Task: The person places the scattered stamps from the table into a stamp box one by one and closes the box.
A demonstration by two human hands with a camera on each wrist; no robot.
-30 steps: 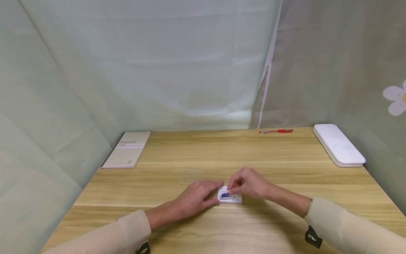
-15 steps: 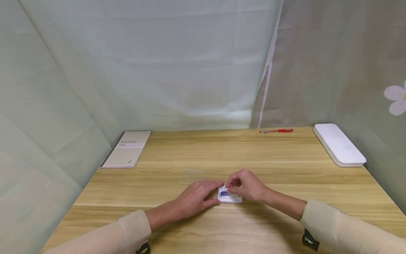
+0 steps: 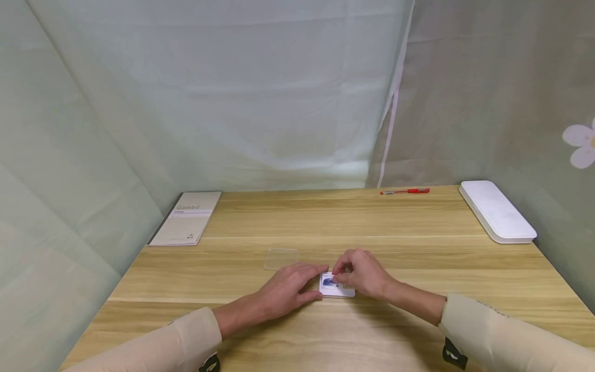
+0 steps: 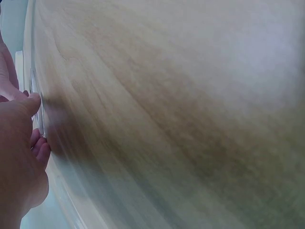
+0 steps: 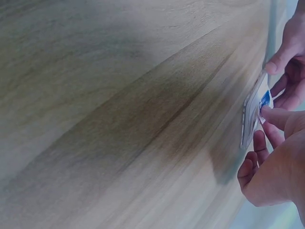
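A thin flat case with a white face and clear edges lies on the table in the head view. My left hand holds its left end, thumb at the near corner and forefinger at the far one. Between thumb and forefinger, my right hand pinches a small stamp-like paper with a blue picture, over the left part of the white face. Gold marks show beside it, partly covered by the right fingers. In the right wrist view the blue paper stands slightly tilted above the case.
A clear plastic lid-like sheet lies just beyond the left hand. At the back left is a notepad; a red pen lies along the far edge. A white oblong box sits at the back right. Curtains surround the wooden table.
The right hand has shifted slightly left and nearer, bringing the small paper from a tilted pose to a flatter one over the case's left part. The left hand has stayed put.
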